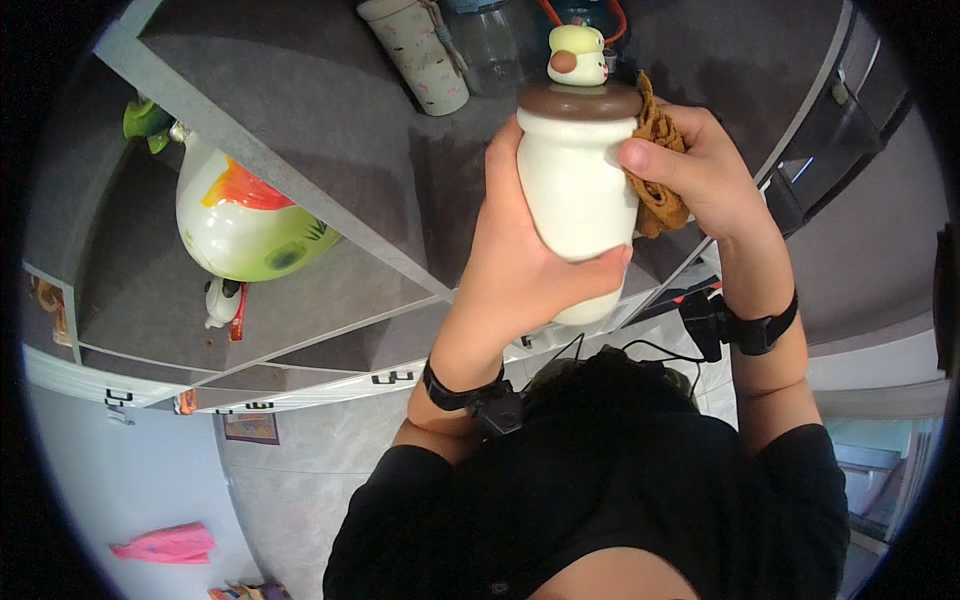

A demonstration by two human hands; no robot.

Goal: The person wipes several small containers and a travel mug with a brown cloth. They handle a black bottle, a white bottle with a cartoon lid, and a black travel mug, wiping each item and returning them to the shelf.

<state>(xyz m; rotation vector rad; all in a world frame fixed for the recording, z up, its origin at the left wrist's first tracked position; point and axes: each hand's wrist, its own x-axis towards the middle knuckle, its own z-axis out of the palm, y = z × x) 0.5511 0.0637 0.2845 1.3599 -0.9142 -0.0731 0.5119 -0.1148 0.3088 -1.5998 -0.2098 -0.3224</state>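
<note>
A white jar with a brown lid is held up in front of the shelves. On the lid sits a small figurine with a pale yellow cap. My left hand is wrapped around the jar's body from the left, its thumb crossing the lower part. From the right, my right hand grips a crumpled brown cloth against the jar's side below the lid, the thumb resting on the jar. The fingers behind the cloth are partly hidden.
A patterned tumbler and a clear container stand on the dark shelf ahead. Left of a grey divider are a white-and-green glossy vase and a small white figurine. White drawers run below.
</note>
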